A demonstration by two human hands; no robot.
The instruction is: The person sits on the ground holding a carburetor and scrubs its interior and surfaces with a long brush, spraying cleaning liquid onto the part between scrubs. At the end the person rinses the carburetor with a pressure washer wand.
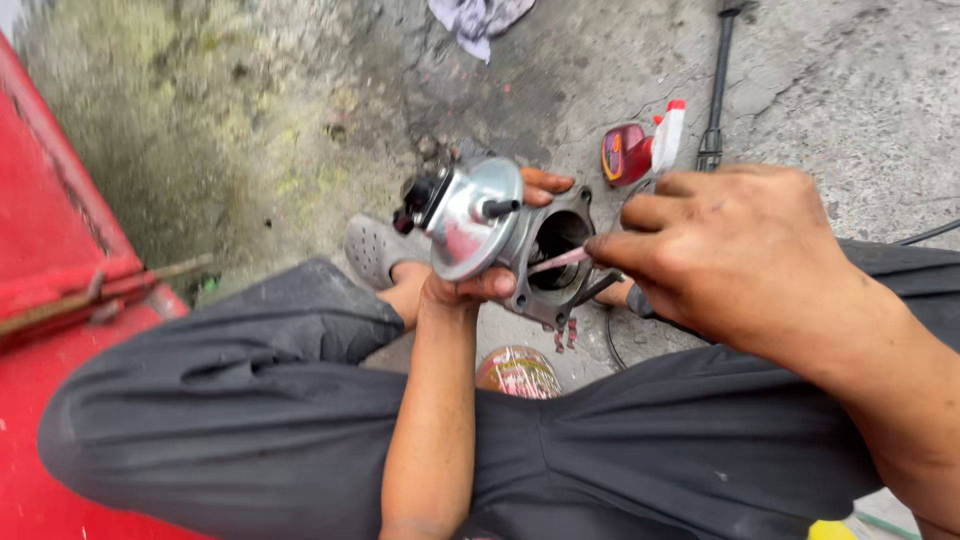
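Silver-grey metal housing (500, 235), pink stick (560, 261), red spray bottle (627, 153), dark-grey trousers (250, 400).

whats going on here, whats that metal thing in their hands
A person squatting over concrete ground holds a round metal engine part in the left hand. The right hand pokes a thin pinkish stick into the part's open bore. A red spray bottle lies behind.

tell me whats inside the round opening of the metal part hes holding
A thin pale stick, pinched by the right hand, pokes into the metal part's dark bore. Deeper inside is shadowed and cannot be seen. The left hand grips the part.
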